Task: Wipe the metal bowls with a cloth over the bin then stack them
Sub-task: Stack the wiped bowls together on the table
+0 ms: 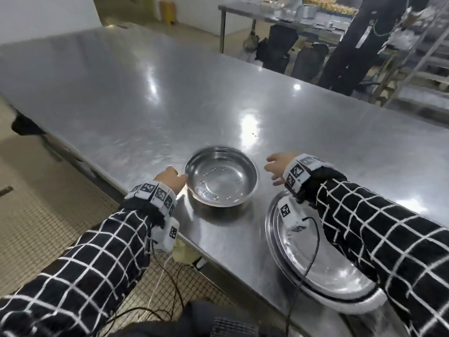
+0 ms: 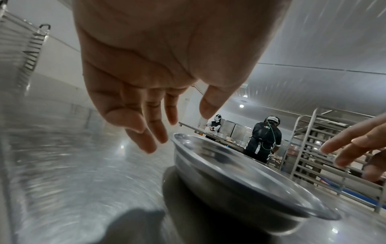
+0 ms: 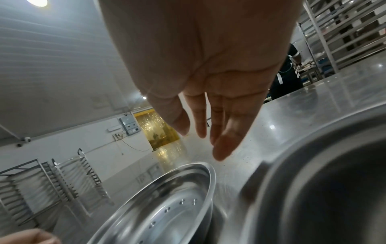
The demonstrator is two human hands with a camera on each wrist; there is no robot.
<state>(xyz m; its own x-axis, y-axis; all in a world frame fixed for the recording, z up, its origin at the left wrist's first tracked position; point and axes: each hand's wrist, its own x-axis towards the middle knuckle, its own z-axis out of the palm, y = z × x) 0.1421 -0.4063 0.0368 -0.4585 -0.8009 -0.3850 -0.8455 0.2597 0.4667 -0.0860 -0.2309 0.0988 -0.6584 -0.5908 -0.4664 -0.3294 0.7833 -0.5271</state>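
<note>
A shiny metal bowl (image 1: pixel 221 176) stands upright and empty on the steel table (image 1: pixel 121 93). My left hand (image 1: pixel 173 177) is at its left rim with the fingers straight; in the left wrist view the left hand (image 2: pixel 177 130) hovers just above and beside the bowl (image 2: pixel 229 173), and contact cannot be told. My right hand (image 1: pixel 272 170) is open to the right of the bowl, a short gap away, holding nothing. In the right wrist view the right hand (image 3: pixel 200 140) hangs over the table beyond the bowl (image 3: pixel 163 206). No cloth shows in either hand.
A nested stack of wider metal bowls (image 1: pixel 315 259) lies at the front right under my right forearm. The table's edge (image 1: pixel 145 205) runs close to my left wrist. A person in dark clothes (image 1: pixel 359 40) and metal racks (image 1: pixel 418 57) stand beyond the far side.
</note>
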